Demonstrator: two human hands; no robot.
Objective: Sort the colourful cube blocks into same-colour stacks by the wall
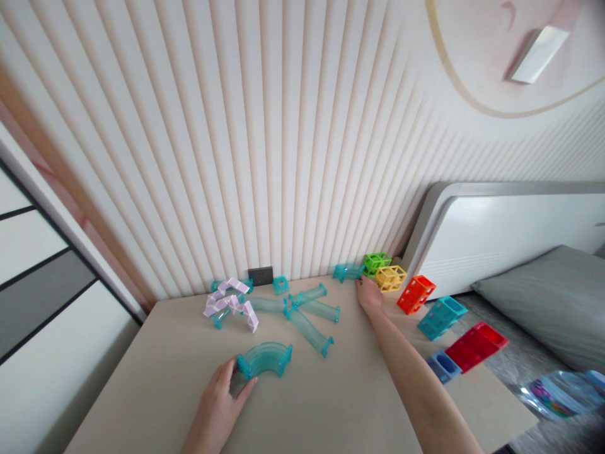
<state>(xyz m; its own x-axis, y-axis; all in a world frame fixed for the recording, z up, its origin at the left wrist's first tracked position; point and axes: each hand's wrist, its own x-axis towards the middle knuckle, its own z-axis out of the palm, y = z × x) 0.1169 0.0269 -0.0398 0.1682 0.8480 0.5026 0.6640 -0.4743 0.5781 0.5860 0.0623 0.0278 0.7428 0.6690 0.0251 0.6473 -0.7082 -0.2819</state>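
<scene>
My left hand (pixel 218 403) is closed around the left end of a stack of curved, see-through teal track pieces (pixel 265 358) near the front of the table. At the back, my right hand (pixel 370 294) reaches to the right end of a short teal track piece (pixel 347 272), fingers pinched at it and partly hidden. In the middle lie straight teal track pieces (pixel 309 331) joined in a fan shape. A chain of white and lilac triangular blocks (pixel 231 304) rests over other teal pieces on the left. A small teal square piece (pixel 280 285) stands by the wall.
Along the table's right side stand open-framed blocks: green (pixel 377 263), yellow (pixel 391 278), orange-red (pixel 416 294), teal (pixel 442 317), red (pixel 477 347) and blue (pixel 443 367). A black socket (pixel 261 275) sits on the ribbed wall. A bed with a grey pillow (pixel 553 302) adjoins the right.
</scene>
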